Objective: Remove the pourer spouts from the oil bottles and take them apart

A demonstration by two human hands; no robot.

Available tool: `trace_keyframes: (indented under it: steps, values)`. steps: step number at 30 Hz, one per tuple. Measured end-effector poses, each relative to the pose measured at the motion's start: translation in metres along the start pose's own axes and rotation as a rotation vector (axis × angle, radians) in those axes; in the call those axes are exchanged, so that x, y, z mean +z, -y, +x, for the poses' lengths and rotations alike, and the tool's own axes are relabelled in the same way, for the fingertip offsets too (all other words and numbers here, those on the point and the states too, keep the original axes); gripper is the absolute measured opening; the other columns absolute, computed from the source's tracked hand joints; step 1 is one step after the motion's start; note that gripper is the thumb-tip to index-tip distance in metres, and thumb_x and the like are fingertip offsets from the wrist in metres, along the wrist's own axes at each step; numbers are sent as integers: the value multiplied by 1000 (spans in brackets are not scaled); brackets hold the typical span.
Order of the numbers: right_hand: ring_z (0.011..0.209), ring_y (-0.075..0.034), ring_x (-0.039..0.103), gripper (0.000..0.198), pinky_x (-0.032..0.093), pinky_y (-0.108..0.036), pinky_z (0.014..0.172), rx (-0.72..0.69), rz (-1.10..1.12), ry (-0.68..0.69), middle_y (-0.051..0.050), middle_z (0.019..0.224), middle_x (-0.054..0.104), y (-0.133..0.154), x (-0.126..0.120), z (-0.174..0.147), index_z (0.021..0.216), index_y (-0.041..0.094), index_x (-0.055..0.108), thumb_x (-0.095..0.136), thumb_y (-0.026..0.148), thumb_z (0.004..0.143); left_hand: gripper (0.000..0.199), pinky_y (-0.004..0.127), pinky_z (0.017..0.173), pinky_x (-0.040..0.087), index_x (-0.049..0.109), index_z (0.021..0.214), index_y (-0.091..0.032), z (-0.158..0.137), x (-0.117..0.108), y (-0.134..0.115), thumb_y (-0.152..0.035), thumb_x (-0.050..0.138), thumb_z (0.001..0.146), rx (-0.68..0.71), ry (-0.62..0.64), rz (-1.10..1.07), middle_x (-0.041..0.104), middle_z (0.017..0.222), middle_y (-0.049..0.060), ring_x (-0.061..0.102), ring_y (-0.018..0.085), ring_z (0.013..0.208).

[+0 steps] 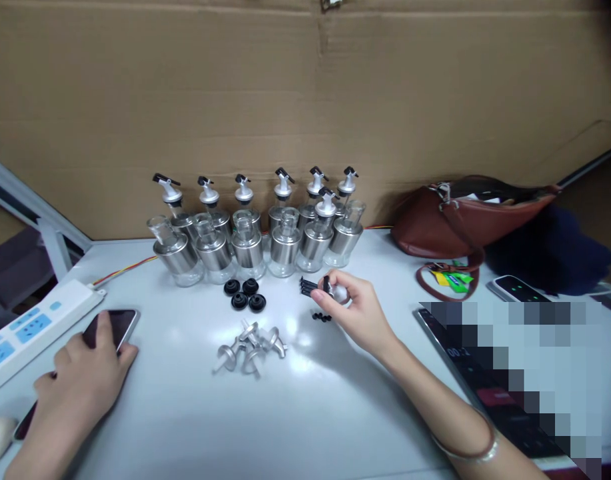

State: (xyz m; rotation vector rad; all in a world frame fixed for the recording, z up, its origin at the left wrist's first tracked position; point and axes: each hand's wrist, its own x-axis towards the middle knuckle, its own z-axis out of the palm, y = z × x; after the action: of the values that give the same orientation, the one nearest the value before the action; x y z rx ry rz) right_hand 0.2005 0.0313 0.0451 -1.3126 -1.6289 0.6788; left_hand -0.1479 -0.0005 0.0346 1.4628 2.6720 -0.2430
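Observation:
My left hand lies over a dark smartphone on the table, its fingers apart and the index finger on the screen. In my right hand, thumb and fingers pinch a silver pourer spout with a black part near the fingertips. Just left of those fingertips are several slim black levers; small black pieces lie below them. Several black ribbed stoppers sit left of this hand. Nearer me is a loose pile of silver pourer spouts with clear tubes.
Two rows of glass bottles with steel sleeves stand at the back, some topped with pourers. A white power strip is at left, a brown handbag at back right. A tablet-like device, partly pixelated, lies by my right forearm.

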Motion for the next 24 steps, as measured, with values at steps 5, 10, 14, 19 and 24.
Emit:
trace_keyframes:
  steps: [5, 10, 14, 19, 24]
  values:
    - [59, -13, 40, 32, 33, -26, 57, -38, -18, 31, 1, 63, 50, 1, -1, -1, 63, 22, 40, 59, 42, 78, 69, 60, 87, 45, 25, 149, -10, 1, 2, 6, -51, 13, 94, 35, -25, -24, 52, 127, 28, 53, 44, 118]
    - [58, -13, 42, 29, 34, -25, 55, -168, -59, 24, 2, 61, 47, 4, 0, -4, 64, 22, 41, 57, 38, 82, 75, 68, 99, 35, 30, 143, 1, -6, 1, -5, -53, 19, 92, 319, -259, -79, 40, 143, 30, 34, 47, 136]
    - [56, -12, 45, 21, 37, -25, 56, -264, -83, 76, 2, 64, 52, 7, 5, -9, 72, 22, 49, 57, 36, 85, 62, 52, 104, 41, 35, 141, -10, -27, -6, -44, -50, 27, 95, 768, -368, -296, 51, 136, 20, 50, 35, 127]
    - [55, -11, 46, 19, 37, -23, 55, -276, -117, 197, 2, 64, 54, 6, 14, -12, 74, 21, 52, 54, 35, 86, 41, 40, 94, 48, 40, 135, -19, -53, -16, -95, -35, 37, 98, 1207, -353, -419, 60, 126, 12, 57, 25, 116]
    - [51, -10, 41, 26, 33, -22, 51, -252, -121, 168, 4, 56, 48, 3, 14, -10, 64, 21, 46, 58, 36, 83, 31, 38, 88, 47, 48, 125, -17, -48, -10, -113, -27, 39, 97, 1306, -278, -471, 64, 115, 11, 59, 24, 106]
